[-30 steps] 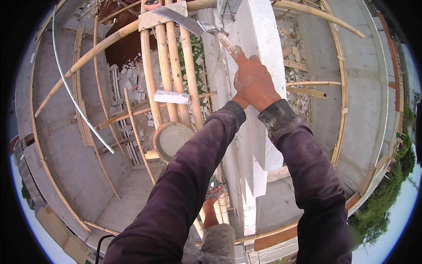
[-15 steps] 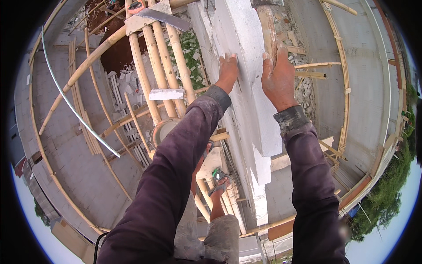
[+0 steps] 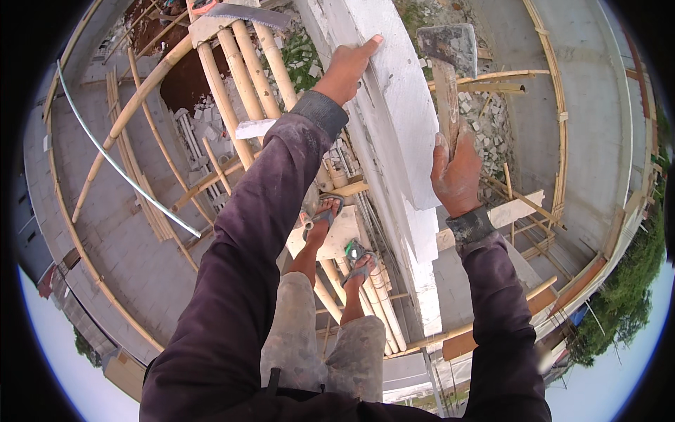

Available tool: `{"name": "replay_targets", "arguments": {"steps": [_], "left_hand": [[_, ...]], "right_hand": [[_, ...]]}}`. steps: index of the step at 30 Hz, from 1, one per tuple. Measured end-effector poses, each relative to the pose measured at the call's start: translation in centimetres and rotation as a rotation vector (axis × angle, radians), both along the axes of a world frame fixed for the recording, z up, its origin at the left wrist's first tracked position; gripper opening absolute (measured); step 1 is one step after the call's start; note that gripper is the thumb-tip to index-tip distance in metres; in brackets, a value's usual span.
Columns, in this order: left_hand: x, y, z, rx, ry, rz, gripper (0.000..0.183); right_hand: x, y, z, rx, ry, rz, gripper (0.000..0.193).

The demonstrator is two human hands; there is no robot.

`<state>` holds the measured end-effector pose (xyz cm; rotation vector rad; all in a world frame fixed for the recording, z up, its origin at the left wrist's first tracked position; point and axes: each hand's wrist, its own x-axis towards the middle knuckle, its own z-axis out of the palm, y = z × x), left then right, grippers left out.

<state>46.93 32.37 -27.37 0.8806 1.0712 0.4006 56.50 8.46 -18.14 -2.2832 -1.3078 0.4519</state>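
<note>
A long white lightweight-concrete block sits along the top of the narrow wall in front of me. My left hand rests at the block's left edge, one finger stretched over its upper face and the others partly hidden. To the right of the block, my right hand is closed round the wooden handle of a mallet. The mallet's dusty dark, blocky head points away from me, apart from the block.
Bamboo poles form scaffolding at left, carrying a handsaw and a white block offcut. My feet stand on a board over bamboo. Rubble lies far below, right of the wall.
My right hand has drawn back nearer with the mallet, whose head now shows fully. My left hand has shifted forward and left, one finger now extended. The view has shifted.
</note>
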Motion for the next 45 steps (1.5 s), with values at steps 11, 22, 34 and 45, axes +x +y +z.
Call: {"name": "replay_targets", "arguments": {"steps": [11,22,34,45], "left_hand": [[1.1,1.6,0.8,-0.011,0.020,-0.082,0.046],[2.0,1.9,2.4,0.012,0.066,-0.030,0.034],[-3.0,-4.8,4.5,1.255,0.349,0.016,0.049],[-24.7,-35.4,0.7,-0.378,0.241,0.132,0.039]], "right_hand": [[-2.8,-9.5,-1.9,-0.315,0.012,0.034,0.044],[-11.4,-18.9,-2.0,-0.126,0.307,-0.135,0.045],[-24.9,-38.4,-4.7,-0.332,0.818,-0.395,0.053],[-23.7,-41.1,-13.4,-0.577,0.913,-0.406,0.056]]}}
